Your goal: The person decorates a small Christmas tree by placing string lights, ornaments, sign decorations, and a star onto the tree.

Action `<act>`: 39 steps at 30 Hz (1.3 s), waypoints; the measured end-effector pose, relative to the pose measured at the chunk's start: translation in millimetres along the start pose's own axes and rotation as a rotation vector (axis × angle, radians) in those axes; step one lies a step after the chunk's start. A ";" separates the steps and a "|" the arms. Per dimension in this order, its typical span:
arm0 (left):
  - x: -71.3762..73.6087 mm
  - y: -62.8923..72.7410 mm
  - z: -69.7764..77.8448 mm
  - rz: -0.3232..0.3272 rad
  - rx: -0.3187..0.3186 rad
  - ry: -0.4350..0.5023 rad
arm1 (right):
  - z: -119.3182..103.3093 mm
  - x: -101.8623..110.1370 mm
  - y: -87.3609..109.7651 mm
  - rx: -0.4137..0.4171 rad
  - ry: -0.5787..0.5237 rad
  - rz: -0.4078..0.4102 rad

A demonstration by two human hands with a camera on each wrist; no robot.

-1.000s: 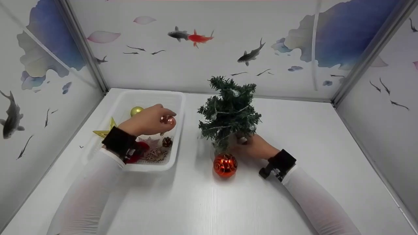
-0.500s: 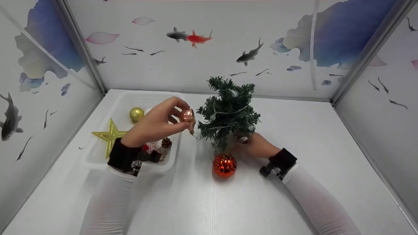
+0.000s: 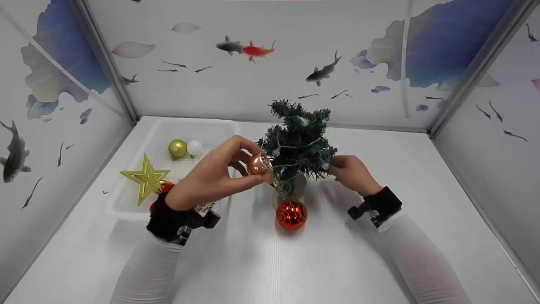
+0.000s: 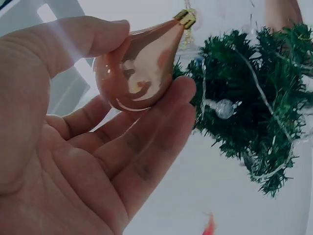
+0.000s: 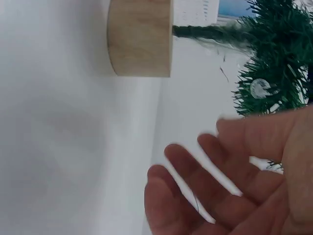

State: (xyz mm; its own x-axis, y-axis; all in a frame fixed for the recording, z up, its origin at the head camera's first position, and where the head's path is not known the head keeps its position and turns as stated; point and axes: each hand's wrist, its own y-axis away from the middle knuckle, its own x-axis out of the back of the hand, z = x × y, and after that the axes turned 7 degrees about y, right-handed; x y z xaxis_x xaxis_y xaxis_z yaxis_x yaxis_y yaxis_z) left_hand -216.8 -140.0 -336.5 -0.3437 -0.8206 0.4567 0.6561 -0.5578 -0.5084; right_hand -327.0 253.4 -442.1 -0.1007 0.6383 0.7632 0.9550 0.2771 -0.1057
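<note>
My left hand (image 3: 215, 177) pinches a shiny rose-gold teardrop ornament (image 4: 139, 71) between thumb and fingers, its gold cap (image 4: 185, 18) pointing away from the palm. It hovers just left of a small green Christmas tree (image 3: 297, 141) strung with clear bulbs. The tree stands on a round wooden base (image 5: 141, 38), seen sideways in the right wrist view. Beside the tree's right-hand branches is my right hand (image 3: 354, 173); its fingers are loosely bent and grip nothing in the right wrist view. An orange-red patterned ball (image 3: 291, 214) sits in front of the tree's base.
A white plastic tray (image 3: 126, 207) stands at the left on the white table (image 3: 270, 270). It holds a gold star (image 3: 146, 178), a gold ball (image 3: 177, 148), a white ball (image 3: 195, 147) and red pieces partly behind my left wrist. Printed panels enclose the table.
My left hand has lifted the rose-gold ornament from over the tray and carried it right, up to the tree. My right hand has left the tree's base and moved up and rightward.
</note>
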 end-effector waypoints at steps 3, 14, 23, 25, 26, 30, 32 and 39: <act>-5.9 -2.3 -1.8 0.000 -0.029 -0.030 | -1.5 11.6 3.5 -0.079 -0.068 0.090; -21.0 -6.7 -15.5 0.043 -0.120 -0.186 | -47.1 29.9 22.2 0.233 -0.642 0.488; -31.2 -10.7 -20.0 0.039 -0.198 -0.173 | -83.1 22.2 53.5 0.599 -0.431 0.405; -32.8 -11.1 -20.5 0.039 -0.217 -0.179 | -86.1 20.0 57.3 0.614 -0.381 0.360; -33.7 -11.3 -20.8 0.038 -0.221 -0.176 | -87.3 18.9 58.7 0.615 -0.357 0.338; -36.7 -11.9 -22.8 0.025 -0.220 -0.153 | -89.3 14.2 61.1 0.605 -0.250 0.256; -37.9 -12.0 -23.9 0.018 -0.214 -0.144 | -90.0 11.4 60.6 0.607 -0.205 0.226; -41.1 -12.6 -26.0 0.005 -0.214 -0.142 | -91.1 4.0 56.6 0.719 -0.179 0.221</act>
State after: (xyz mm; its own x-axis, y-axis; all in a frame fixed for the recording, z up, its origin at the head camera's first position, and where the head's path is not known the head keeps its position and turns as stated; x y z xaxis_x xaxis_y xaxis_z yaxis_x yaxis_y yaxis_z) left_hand -228.4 -102.6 -367.8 -0.2327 -0.8062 0.5440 0.4949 -0.5797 -0.6474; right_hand -247.9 206.2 -387.0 -0.0305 0.8226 0.5678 0.5480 0.4888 -0.6788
